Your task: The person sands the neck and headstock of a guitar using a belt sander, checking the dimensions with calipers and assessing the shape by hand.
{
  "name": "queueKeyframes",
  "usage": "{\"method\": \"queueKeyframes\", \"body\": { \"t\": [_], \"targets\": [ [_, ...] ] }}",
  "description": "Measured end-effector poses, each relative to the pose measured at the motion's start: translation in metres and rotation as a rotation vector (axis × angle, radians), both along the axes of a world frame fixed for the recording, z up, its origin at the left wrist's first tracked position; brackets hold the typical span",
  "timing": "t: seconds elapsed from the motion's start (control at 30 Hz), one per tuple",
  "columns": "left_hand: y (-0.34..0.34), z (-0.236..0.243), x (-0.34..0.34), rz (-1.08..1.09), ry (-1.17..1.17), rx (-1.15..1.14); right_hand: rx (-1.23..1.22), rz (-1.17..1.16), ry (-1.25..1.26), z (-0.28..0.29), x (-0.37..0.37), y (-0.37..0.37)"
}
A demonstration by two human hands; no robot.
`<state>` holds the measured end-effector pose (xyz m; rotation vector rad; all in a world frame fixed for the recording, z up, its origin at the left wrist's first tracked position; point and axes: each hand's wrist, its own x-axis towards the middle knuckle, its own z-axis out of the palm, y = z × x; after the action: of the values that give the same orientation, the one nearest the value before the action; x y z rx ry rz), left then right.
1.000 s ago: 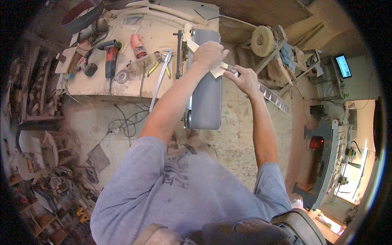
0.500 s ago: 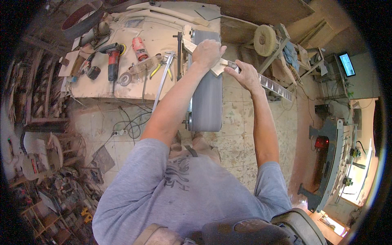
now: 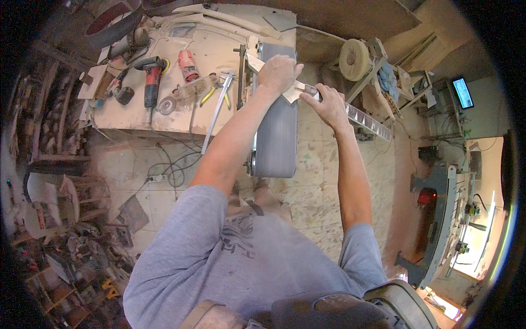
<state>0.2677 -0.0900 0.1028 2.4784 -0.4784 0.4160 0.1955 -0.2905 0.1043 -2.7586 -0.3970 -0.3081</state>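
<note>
A guitar neck [image 3: 371, 122] with pale inlays along its dark fingerboard slants across a grey belt sander [image 3: 276, 145]. Its light wooden headstock end [image 3: 291, 94] lies over the belt. On top of that wood, my left hand [image 3: 278, 73] presses down with its fingers curled over the piece; the belt's upper part is partly hidden beneath. My right hand [image 3: 330, 105] is wrapped around the neck just to the right of the belt, thumb toward the headstock end. The inlaid end sticks out beyond my right hand.
Left of the sander, a dusty workbench [image 3: 126, 123] holds a red-black power tool [image 3: 152, 90], a red tool [image 3: 188, 63], a caliper [image 3: 218, 112] and yellow-handled pliers [image 3: 208, 97]. A buffing wheel [image 3: 354, 57] stands back right. Cables [image 3: 174, 170] lie on the floor.
The view has shifted slightly. Both hands keep their hold on the guitar neck, which stays in nearly the same place on the belt.
</note>
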Motion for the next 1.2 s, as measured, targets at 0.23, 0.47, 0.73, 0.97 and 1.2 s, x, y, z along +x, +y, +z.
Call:
{"method": "queueKeyframes", "body": {
  "t": [0.23, 0.47, 0.73, 0.97, 1.2],
  "targets": [
    [0.000, 0.006, -0.007, -0.046, 0.042, -0.008, -0.084, 0.066, 0.068, 0.005, -0.015, -0.015],
    [-0.001, -0.003, -0.009, -0.083, 0.007, -0.023, -0.120, 0.051, 0.108, -0.001, -0.023, -0.028],
    [-0.004, 0.002, -0.017, -0.091, 0.032, 0.004, -0.118, 0.019, 0.004, -0.007, -0.034, -0.029],
    [-0.004, 0.006, -0.022, -0.112, 0.004, -0.001, -0.120, 0.016, 0.031, -0.007, -0.040, -0.033],
    [-0.006, 0.005, -0.023, -0.117, 0.005, 0.012, -0.137, 0.029, 0.007, -0.002, -0.046, -0.034]
  ]
}}
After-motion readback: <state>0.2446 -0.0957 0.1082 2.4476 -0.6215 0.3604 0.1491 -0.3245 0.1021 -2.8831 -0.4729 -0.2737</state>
